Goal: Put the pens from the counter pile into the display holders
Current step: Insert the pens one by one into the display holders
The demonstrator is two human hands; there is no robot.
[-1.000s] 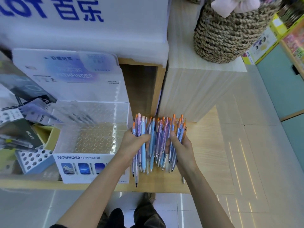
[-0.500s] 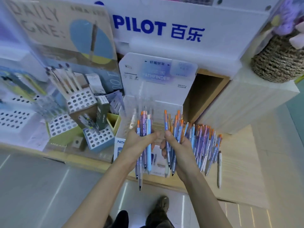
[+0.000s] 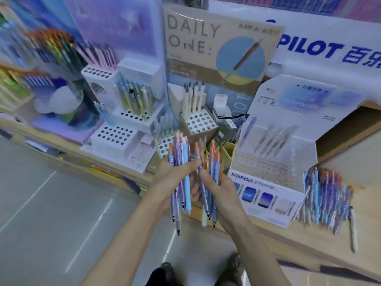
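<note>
Left hand (image 3: pixel 173 179), right hand (image 3: pixel 224 193) each gripping upright pens (image 3: pixel 186 162), fingers (image 3: pixel 190 165) curled round them; PATHFINDER holder (image 3: pixel 268 190) sitting rightward, nearer the right hand.

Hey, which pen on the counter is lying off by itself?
The white pen at the far right: it lies singly on the counter, just right of the pile of blue and purple pens.

"DAILY ONE:" in grey capitals on brown backing card (image 3: pixel 206 65), back of counter, centre. "PILOT 百乐" in blue on white sign (image 3: pixel 309 27), upper right. "PATHFINDER" in blue on display holder (image 3: pixel 268 195) front panel. Smaller print blurred.
</note>
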